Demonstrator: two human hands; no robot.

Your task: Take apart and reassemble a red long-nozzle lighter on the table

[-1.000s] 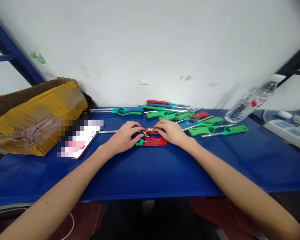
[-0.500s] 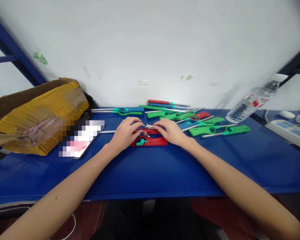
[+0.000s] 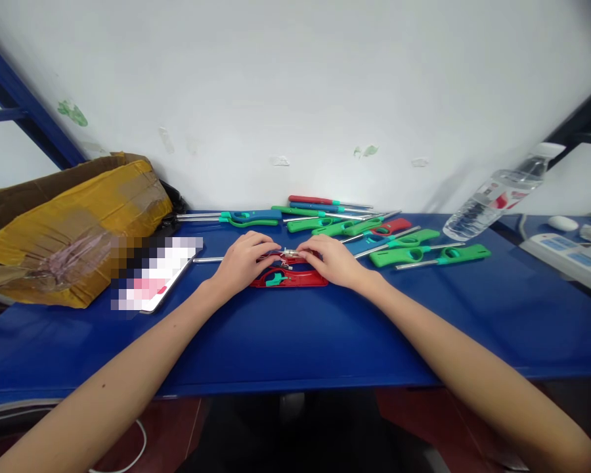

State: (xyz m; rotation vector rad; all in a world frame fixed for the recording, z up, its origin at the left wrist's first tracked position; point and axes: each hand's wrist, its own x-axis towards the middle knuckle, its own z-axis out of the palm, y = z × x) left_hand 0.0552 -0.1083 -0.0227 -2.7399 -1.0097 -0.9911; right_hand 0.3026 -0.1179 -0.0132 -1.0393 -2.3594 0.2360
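Observation:
Two red shell halves lie one behind the other on the blue table; the nearer red half has a teal trigger piece in it. Above the farther half is a small clear and metal part with thin wires. My right hand pinches this part at its right end. My left hand is at its left side, thumb and forefinger close together near the wires; what lies between those fingertips is too small to make out. A metal rod sticks out to the left from under my left hand.
Several green, blue and red lighters lie behind and to the right. A taped cardboard box and a phone are at left. A water bottle leans at right, near a power strip.
The view has shifted slightly. My right hand's fingertips have come a little lower with the small part, nearer the red shell. My left hand has barely moved.

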